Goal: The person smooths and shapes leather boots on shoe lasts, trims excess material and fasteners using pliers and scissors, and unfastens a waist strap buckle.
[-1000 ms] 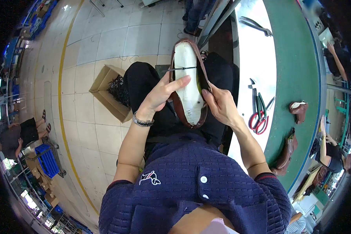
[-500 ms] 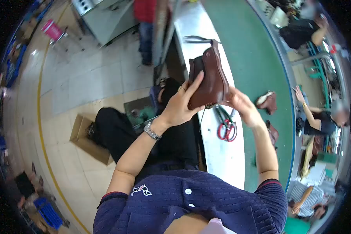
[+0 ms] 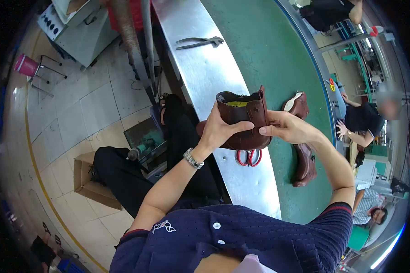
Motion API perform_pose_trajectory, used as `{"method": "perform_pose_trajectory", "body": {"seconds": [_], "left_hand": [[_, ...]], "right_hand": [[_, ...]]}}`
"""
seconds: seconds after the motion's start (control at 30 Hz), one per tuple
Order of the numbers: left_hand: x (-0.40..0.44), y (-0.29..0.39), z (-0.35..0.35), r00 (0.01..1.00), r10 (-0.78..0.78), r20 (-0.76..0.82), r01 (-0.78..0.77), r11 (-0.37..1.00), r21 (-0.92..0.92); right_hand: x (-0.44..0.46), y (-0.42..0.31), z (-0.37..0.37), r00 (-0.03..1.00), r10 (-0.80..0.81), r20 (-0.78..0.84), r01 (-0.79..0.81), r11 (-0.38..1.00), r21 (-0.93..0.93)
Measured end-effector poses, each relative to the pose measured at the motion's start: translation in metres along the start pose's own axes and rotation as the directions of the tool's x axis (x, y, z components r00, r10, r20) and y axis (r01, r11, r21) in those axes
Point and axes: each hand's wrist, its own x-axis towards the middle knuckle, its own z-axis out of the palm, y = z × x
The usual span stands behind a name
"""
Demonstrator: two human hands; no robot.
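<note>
A brown leather boot (image 3: 242, 119) is between my hands above the metal ledge, its dark opening facing up and showing a yellow-green patch inside. My left hand (image 3: 223, 129) wraps around one side, thumb across the leather. On the other side, my right hand (image 3: 289, 127) grips the boot with its thumb beside the back seam. Under the boot, red-handled scissors (image 3: 249, 157) lie on the ledge, their blades hidden. Farther along the ledge rests a pair of dark metal pincers (image 3: 200, 42).
Brown shoes lie on the green belt (image 3: 255, 41), one shoe (image 3: 304, 166) near my right forearm. The metal ledge (image 3: 255, 191) runs along the belt's near side. A cardboard box (image 3: 93, 184) stands by my leg. Co-workers sit across the belt.
The boot has turned from a side-on pose so its opening shows, and it has come lower. My right hand has settled onto its side. The view has shifted, exposing the whole pincers.
</note>
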Motion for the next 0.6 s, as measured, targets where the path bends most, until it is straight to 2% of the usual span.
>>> {"method": "perform_pose_trajectory", "body": {"seconds": [0.1,0.2,0.4,0.5,0.6], "left_hand": [[0.001,-0.012,0.005,0.997,0.022,-0.08,-0.026,0.998,-0.05],[0.009,-0.02,0.001,0.997,0.008,-0.082,-0.017,0.993,-0.118],[0.012,-0.028,-0.001,0.991,0.071,-0.111,-0.077,0.996,-0.051],[0.015,-0.023,-0.003,0.997,0.031,-0.064,-0.036,0.996,-0.081],[0.017,-0.015,-0.011,0.998,0.064,0.013,-0.063,0.992,-0.109]], "right_hand": [[0.005,0.009,-0.002,0.991,-0.052,-0.124,0.041,0.995,-0.092],[0.012,0.009,-0.001,0.973,-0.088,-0.211,0.05,0.982,-0.18],[0.016,0.004,0.012,0.909,-0.146,-0.391,0.06,0.973,-0.223],[0.015,0.004,0.018,0.884,-0.11,-0.454,-0.002,0.971,-0.239],[0.011,-0.004,0.03,0.859,-0.081,-0.506,-0.06,0.964,-0.257]]}}
